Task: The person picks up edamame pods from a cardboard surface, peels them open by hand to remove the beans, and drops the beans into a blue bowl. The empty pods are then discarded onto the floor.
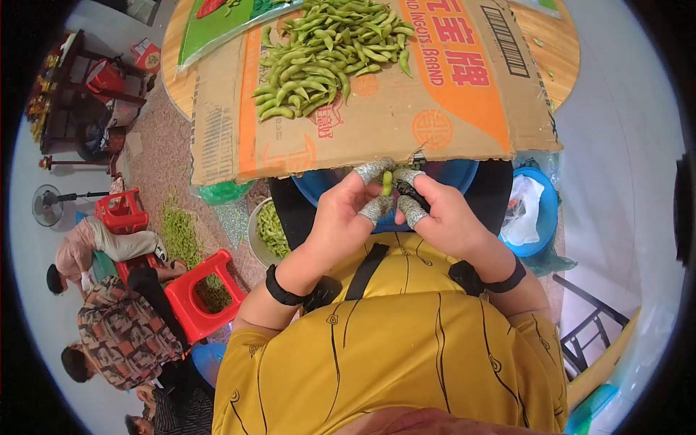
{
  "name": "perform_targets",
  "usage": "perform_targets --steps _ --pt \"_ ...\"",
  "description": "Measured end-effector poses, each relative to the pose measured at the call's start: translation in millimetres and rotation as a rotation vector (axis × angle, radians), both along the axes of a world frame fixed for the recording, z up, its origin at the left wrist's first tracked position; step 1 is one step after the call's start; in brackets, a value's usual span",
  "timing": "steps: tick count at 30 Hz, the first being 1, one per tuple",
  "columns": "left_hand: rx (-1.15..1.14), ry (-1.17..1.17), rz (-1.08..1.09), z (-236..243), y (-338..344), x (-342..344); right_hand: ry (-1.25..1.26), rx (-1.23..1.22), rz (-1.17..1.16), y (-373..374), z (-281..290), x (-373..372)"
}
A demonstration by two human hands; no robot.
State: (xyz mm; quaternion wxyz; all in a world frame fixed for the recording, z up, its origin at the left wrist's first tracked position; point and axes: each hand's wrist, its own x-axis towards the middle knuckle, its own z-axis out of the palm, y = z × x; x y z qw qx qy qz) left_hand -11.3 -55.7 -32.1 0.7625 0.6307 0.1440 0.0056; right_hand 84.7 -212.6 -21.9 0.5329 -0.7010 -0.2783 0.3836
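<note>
Just beyond the cardboard's near edge, both my hands meet over a blue basin (312, 187). A green soybean pod (387, 183) stands between the fingertips, pinched by my left hand (341, 214). My right hand (447, 216) is closed close against the pod's right side. A dark thing (412, 193) shows between its fingers, too small to make out. Grey coverings wrap several fingertips of both hands. Ahead of them, a heap of green soybean pods (326, 58) lies on the flattened cardboard (384, 130).
A round wooden table (562, 51) bears the cardboard and a green printed bag (217, 36). At left stand a bowl of pods (272, 228) and a red stool (205, 293). A blue basin with a white bag (525, 214) is at right. Several people sit at lower left.
</note>
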Motion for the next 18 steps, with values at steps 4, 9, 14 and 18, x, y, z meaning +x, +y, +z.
perform_targets --steps 4,9,14,18 --pt "0.925 -0.151 -0.098 7 4 1 0.254 0.007 -0.005 4 2 5" --pt "-0.070 -0.136 -0.137 -1 17 2 0.941 0.092 -0.035 -2 12 13" --pt "-0.918 -0.005 -0.292 -2 21 3 1.221 0.282 0.191 -13 15 12" --pt "-0.781 -0.020 -0.232 -9 16 9 1.238 0.219 0.044 -14 11 19"
